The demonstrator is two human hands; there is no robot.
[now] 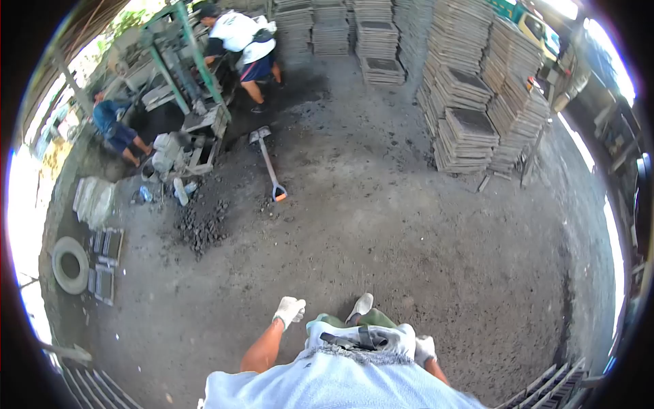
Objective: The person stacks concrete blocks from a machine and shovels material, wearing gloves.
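My left hand (291, 311), in a white work glove, is held out in front of my body with its fingers curled in and nothing visible in them. My right hand (424, 349), also in a pale glove, hangs low beside my hip. Its fingers are too small and partly hidden to make out. Both hands are apart from any object. Farther ahead, a shovel (270, 163) with an orange-tipped handle lies on the dark dirt floor (381, 225).
Tall stacks of flat boards (470, 129) stand ahead on the right. Two people work by a green-framed machine (184, 61) at the far left. Dark rubble (201, 228) lies before it, and a tire (70, 266) is at the left edge. Metal racks flank me behind.
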